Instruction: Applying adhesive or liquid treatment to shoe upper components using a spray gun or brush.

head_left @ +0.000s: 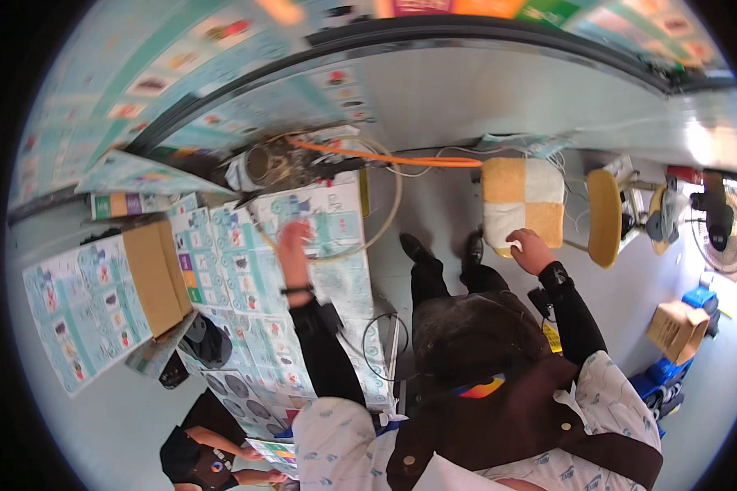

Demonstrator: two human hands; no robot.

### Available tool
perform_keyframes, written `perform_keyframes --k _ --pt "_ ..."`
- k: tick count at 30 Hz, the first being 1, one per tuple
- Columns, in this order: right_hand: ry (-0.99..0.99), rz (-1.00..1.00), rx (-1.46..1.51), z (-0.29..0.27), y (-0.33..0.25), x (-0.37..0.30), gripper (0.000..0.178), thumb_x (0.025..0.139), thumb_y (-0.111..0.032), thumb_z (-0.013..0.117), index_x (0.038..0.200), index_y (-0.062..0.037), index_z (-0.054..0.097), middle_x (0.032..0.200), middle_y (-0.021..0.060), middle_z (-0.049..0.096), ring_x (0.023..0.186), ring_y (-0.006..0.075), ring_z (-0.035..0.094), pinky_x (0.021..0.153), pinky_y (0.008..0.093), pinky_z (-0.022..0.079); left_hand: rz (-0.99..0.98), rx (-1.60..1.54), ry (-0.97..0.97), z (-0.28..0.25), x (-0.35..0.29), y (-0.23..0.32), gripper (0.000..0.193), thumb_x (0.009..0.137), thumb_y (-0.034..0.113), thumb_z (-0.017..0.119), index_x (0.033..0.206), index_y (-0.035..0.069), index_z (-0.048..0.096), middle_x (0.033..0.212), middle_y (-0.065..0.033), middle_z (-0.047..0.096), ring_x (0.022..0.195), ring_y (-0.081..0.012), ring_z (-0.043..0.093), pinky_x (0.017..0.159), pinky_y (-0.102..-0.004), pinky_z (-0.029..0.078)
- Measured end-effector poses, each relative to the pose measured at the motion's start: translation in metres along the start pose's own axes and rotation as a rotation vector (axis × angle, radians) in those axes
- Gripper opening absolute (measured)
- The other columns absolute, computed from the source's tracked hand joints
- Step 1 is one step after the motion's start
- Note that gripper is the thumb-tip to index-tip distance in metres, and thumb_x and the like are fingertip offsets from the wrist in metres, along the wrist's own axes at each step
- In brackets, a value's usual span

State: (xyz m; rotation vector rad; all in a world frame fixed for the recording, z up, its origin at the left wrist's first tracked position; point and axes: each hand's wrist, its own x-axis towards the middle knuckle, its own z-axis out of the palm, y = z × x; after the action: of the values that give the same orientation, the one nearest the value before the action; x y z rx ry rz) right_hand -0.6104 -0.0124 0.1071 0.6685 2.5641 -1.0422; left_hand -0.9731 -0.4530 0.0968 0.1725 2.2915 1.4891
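Observation:
My left hand (293, 244) is over a table (327, 286) covered with printed light-blue sheets. Its fingers look loosely apart, though slightly blurred, and I see nothing held in them. A thin dark tool-like piece (252, 214) lies just beyond it, its kind unclear. Further off, a round metal cup-like part (259, 162) sits among dark clutter. My right hand (532, 250) hovers at the near edge of a yellow-and-white checked seat cushion (522, 200), fingers slightly bent and empty; whether it touches the cushion I cannot tell.
An orange hose (401, 158) and a pale looped tube (399, 209) run from the clutter. A yellow stool (603, 217) and a fan (729, 229) stand to the right, beyond a cardboard box (677, 331). Left is an opened carton (157, 266); a co-worker's hands (258, 466) hold a sheet.

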Motion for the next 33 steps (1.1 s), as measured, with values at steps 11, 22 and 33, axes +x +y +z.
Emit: perform_keyframes --k 11,22,33 --pt "0.032 0.247 0.177 0.083 0.171 -0.096 0.024 0.086 -0.013 0.063 0.108 -0.0045 0.066 0.11 0.0184 0.067 0.108 0.0393 0.061 0.095 0.0458 0.049 -0.488 0.806 -0.256 0.297 -0.001 -0.27 0.043 0.087 0.035 0.067 0.11 -0.001 0.066 0.108 -0.0218 0.07 0.106 -0.0391 0.066 0.089 -0.0458 0.052" --pt "0.045 0.854 0.181 0.167 0.255 -0.268 0.021 0.089 -0.014 0.061 0.103 0.0 0.067 0.096 0.0176 0.07 0.087 0.0324 0.07 0.073 0.0389 0.056 -0.327 1.188 0.056 0.235 0.23 -0.429 0.045 0.094 0.041 0.056 0.098 0.0 0.071 0.103 -0.0268 0.069 0.098 -0.0468 0.064 0.082 -0.0532 0.051" --pt "0.013 0.845 0.204 0.17 0.198 -0.245 0.018 0.088 -0.012 0.06 0.1 -0.0007 0.067 0.099 0.0158 0.071 0.095 0.033 0.069 0.079 0.0396 0.057 -0.076 0.843 0.065 0.248 0.171 -0.422 0.072 0.096 0.065 0.044 0.094 0.0 0.073 0.092 -0.0276 0.069 0.089 -0.0493 0.065 0.075 -0.056 0.051"
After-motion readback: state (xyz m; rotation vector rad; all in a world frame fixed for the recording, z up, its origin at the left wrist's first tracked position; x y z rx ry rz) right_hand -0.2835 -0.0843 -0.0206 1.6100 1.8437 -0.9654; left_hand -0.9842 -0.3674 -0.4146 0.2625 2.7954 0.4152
